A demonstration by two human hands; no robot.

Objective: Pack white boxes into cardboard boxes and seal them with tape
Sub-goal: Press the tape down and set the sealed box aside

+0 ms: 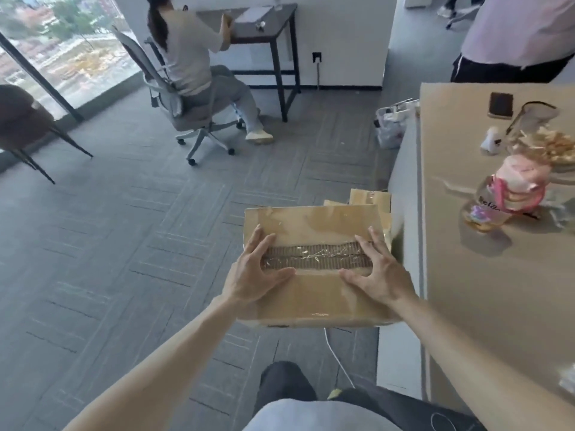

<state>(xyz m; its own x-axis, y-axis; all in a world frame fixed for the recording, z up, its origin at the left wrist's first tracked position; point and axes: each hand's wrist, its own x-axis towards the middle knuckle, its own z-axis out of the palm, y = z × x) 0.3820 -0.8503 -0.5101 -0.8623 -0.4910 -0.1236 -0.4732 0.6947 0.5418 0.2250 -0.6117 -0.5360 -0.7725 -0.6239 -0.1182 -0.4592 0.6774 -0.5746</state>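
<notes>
A closed cardboard box (314, 293) hangs in front of me over the carpet, left of the table. Clear tape runs along its middle seam, where torn corrugated board shows. My left hand (256, 269) lies on the box's left side with fingers spread flat over the top. My right hand (378, 270) lies on the right side the same way, thumb pointing inward. No white boxes or tape roll are visible near me.
A beige table (497, 275) stands at the right with a phone (500, 105), a small white bottle (491, 140), and a clear bag of pink items (510, 194). More cardboard (370, 199) lies behind the box. A seated person (193, 60) and a standing person (510, 35) are farther back.
</notes>
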